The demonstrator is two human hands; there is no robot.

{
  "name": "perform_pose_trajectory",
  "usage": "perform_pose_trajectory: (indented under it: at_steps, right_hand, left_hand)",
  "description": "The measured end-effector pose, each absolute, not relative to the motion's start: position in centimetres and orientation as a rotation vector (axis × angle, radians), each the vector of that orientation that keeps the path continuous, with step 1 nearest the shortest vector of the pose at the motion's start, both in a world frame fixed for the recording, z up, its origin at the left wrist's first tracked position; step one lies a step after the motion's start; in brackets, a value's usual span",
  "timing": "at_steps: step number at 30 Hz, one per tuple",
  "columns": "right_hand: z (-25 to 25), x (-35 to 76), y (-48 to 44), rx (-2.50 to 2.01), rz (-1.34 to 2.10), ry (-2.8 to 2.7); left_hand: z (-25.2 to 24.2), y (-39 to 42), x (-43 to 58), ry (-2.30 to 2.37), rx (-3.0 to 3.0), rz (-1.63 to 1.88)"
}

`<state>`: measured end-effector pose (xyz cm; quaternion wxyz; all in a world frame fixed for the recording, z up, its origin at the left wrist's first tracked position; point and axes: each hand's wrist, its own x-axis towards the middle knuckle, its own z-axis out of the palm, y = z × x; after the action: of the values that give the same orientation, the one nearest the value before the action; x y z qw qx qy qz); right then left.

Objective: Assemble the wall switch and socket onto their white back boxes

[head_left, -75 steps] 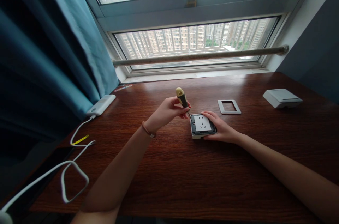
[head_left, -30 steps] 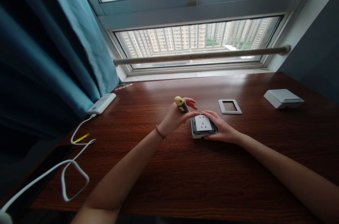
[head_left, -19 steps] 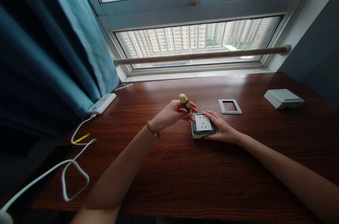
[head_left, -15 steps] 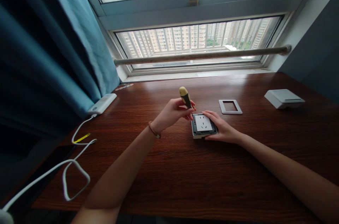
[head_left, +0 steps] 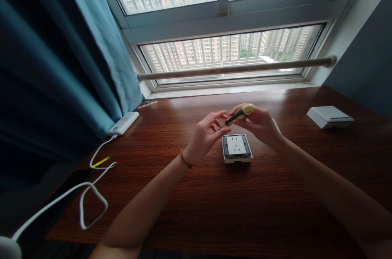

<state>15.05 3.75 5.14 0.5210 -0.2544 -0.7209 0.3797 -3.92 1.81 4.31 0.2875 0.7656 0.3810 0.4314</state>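
A screwdriver (head_left: 241,114) with a yellow and black handle is held in my right hand (head_left: 260,124), its tip pointing left and down. My left hand (head_left: 208,128) is beside the tip, fingers partly spread; the thin shaft reaches between its thumb and fingers, and whether they pinch it or something small is too fine to make out. Just below both hands, the socket (head_left: 236,144) lies face up on the table in its white box, with its dark frame exposed and neither hand on it.
The brown table (head_left: 245,210) holds a white box (head_left: 330,117) at the right and a white power strip (head_left: 124,123) with a looping cable and yellow tie (head_left: 101,161) at the left. A white frame (head_left: 277,125) shows partly behind my right hand. Curtain and window stand beyond.
My right hand has let go of the socket and taken hold of the screwdriver handle. The screwdriver has tilted over from upright. My left hand has moved off the handle towards its tip.
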Motion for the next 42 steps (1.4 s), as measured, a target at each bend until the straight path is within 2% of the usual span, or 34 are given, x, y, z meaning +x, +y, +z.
perform_pose_trajectory:
  at_steps: [3, 8, 11, 25, 42]
  right_hand:
    - [4.9, 15.8, 4.8, -0.653, 0.98, -1.574]
    - [2.9, 16.7, 5.8, -0.725, 1.191, -1.537]
    - [2.1, 16.7, 6.0, -0.766, 1.192, -1.555]
    - [2.4, 16.5, 5.3, -0.758, 1.166, -1.625]
    - [3.5, 16.6, 3.9, -0.689, 0.739, -2.049]
  left_hand:
    - [1.8, 2.1, -4.9, 1.053, 1.914, 1.364]
    - [-4.3, 2.3, -6.2, 1.01, 1.791, 1.084]
    - [-5.8, 2.4, -6.3, 0.987, 1.736, 0.992]
    - [-4.5, 1.6, -5.5, 0.918, 1.76, 0.84]
    - [-5.1, 1.8, -5.4, 0.872, 1.761, 0.866]
